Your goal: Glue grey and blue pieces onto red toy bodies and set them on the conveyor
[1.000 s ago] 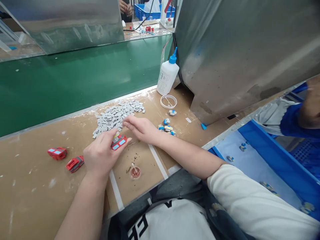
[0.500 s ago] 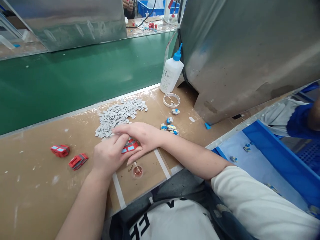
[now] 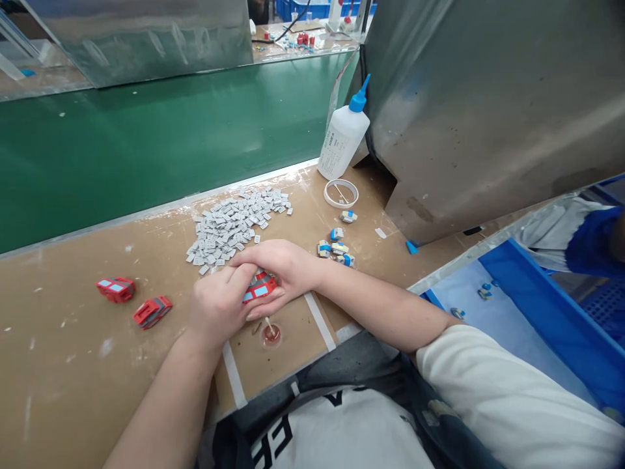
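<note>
Both hands, left (image 3: 219, 305) and right (image 3: 283, 267), clamp one red car (image 3: 260, 288); risk: sleeve upsets glue dish (image 3: 271, 335) just beside

White shirt (image 3: 342, 430): partial black letters, "E" readable; bottle (image 3: 342, 144) label print illegible

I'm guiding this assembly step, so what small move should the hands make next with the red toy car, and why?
Probably keep both hands pressing briefly: the left hand and right hand close around the red toy car, fingers on its top, as if seating a piece from the grey pile.
</note>
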Motion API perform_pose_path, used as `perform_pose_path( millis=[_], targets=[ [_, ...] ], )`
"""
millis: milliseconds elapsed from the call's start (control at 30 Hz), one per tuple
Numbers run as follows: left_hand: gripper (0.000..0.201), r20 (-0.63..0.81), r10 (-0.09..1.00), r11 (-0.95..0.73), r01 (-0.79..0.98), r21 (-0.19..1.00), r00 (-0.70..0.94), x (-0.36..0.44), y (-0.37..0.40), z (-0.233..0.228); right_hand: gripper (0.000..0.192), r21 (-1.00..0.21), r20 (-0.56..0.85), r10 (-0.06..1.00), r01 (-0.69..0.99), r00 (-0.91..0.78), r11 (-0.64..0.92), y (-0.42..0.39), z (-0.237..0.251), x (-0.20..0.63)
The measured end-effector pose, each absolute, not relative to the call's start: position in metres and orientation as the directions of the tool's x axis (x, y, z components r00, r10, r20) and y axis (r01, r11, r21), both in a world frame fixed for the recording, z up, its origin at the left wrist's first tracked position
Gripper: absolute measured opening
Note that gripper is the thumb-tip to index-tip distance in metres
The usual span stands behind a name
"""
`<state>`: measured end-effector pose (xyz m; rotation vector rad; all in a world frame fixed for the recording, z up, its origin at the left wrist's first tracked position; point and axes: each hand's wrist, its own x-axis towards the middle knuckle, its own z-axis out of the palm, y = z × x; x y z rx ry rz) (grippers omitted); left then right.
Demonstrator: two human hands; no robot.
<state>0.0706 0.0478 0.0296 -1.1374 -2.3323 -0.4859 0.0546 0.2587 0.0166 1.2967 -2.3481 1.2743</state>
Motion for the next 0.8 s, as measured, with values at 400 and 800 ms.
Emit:
perform_pose_path(
  millis=[400, 800],
  targets=[
    [0.053, 0.567, 0.587, 0.615, 0.774, 0.151, -0.577, 0.072, 0.051, 0.029, 0.07, -0.619, 0.493, -0.609, -0.742, -0.621, 0.257, 0.258, 0.019, 0.054],
    [0.065, 0.567, 0.431, 0.702, 0.656, 0.279, -0.702, 0.058, 0.024, 0.026, 0.081, -0.568, 0.466, -0.667, -0.774, -0.582, 0.278, 0.275, 0.013, 0.037]
  ],
)
